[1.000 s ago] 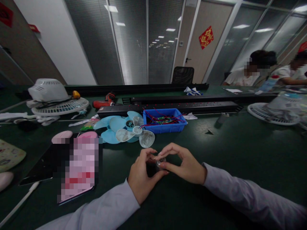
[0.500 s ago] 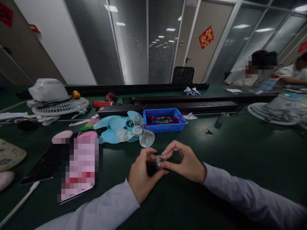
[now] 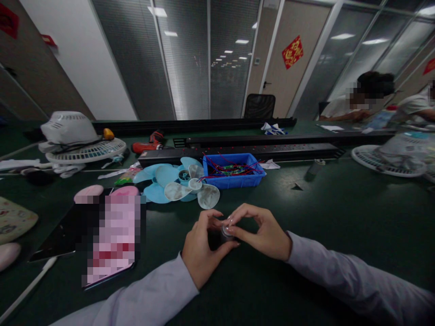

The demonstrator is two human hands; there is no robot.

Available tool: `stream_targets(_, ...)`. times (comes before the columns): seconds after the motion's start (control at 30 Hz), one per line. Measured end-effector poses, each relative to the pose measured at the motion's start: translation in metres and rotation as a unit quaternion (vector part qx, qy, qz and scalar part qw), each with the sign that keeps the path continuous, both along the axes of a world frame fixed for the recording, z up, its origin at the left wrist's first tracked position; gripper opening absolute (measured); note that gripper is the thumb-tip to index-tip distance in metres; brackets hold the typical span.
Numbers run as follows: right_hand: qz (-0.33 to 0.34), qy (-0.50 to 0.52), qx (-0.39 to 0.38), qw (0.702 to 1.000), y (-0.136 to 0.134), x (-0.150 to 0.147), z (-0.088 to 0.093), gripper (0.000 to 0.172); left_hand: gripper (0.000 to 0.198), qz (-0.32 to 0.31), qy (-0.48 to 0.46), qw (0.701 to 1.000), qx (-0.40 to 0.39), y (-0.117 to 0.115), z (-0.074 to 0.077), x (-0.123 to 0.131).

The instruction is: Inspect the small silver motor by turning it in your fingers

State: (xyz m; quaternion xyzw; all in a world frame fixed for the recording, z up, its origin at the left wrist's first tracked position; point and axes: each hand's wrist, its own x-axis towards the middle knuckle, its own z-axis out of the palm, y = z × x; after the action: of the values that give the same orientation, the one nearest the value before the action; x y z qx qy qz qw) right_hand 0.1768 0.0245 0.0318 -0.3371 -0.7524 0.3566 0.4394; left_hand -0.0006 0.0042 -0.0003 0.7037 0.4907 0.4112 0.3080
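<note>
A small silvery cylinder that looks like a small motor (image 3: 225, 232) stands between my two hands, low over the table. My left hand (image 3: 205, 248) curves round it, fingers behind and thumb in front. From the right, my right hand (image 3: 260, 231) pinches at its top, thumb and forefinger close together. Those fingertips cover the top end, so any small part there is hidden. Beyond my hands lie pale blue fan blades (image 3: 159, 186) with a greyish, clear-bladed fan propeller (image 3: 195, 184) resting on them. Beside these is a blue bin (image 3: 234, 182) of circuit boards with red wires.
Another cylinder (image 3: 316, 166) stands at the right, behind a small dark pointed piece (image 3: 297, 186). A phone (image 3: 117, 235) and a dark tablet (image 3: 64, 231) lie left. Fan housings (image 3: 70, 129) and a red drill (image 3: 147, 146) are farther back. A person (image 3: 370, 95) sits far right.
My right fingertips have closed down over the top of the motor, covering the dark part that showed there. My left hand stays in place.
</note>
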Motion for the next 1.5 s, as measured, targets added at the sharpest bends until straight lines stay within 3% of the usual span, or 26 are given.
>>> stream_targets(0.3, -0.067, 0.075, 0.009, 0.995, -0.003, -0.002, -0.006, 0.02, 0.058, -0.014, -0.006, 1.0, -0.012, 0.0, -0.002, 0.001)
stream_targets(0.43, -0.07, 0.116, 0.009, 0.991, -0.006, 0.016, -0.008, 0.024, 0.058, -0.014, 0.006, 1.0, -0.016, -0.001, -0.001, 0.0)
stream_targets(0.53, -0.077, 0.044, -0.001, 0.996, -0.013, 0.047, -0.016, 0.022, 0.058, -0.014, 0.011, 1.0, -0.013, -0.001, -0.001, -0.001)
stream_targets(0.67, -0.077, -0.065, -0.073, 0.992, -0.026, 0.088, -0.027, 0.017, 0.057, -0.012, 0.01, 1.0, -0.015, 0.0, -0.001, -0.001)
stream_targets(0.8, -0.058, -0.122, -0.08, 0.988, -0.031, 0.102, -0.029, 0.013, 0.058, -0.012, 0.009, 1.0, -0.015, 0.0, -0.001, -0.001)
stream_targets(1.03, -0.037, -0.142, -0.071, 0.987, -0.029, 0.1, -0.027, 0.012, 0.056, -0.009, 0.013, 1.0, -0.009, -0.001, 0.001, 0.0)
stream_targets(1.13, -0.059, -0.116, -0.056, 0.99, -0.028, 0.095, -0.025, 0.011, 0.056, -0.004, 0.007, 1.0, -0.004, -0.001, 0.002, 0.001)
stream_targets(1.27, -0.094, -0.014, -0.008, 0.995, -0.02, 0.067, -0.016, 0.013, 0.055, -0.001, 0.007, 1.0, -0.003, -0.001, 0.002, 0.001)
stream_targets(1.37, -0.074, 0.022, 0.033, 0.996, -0.012, 0.036, -0.005, 0.01, 0.055, -0.009, 0.002, 1.0, -0.002, 0.0, 0.0, 0.001)
stream_targets(1.5, -0.033, 0.021, 0.027, 0.999, -0.006, 0.006, 0.001, 0.008, 0.057, -0.012, 0.002, 1.0, -0.003, 0.001, -0.003, 0.0)
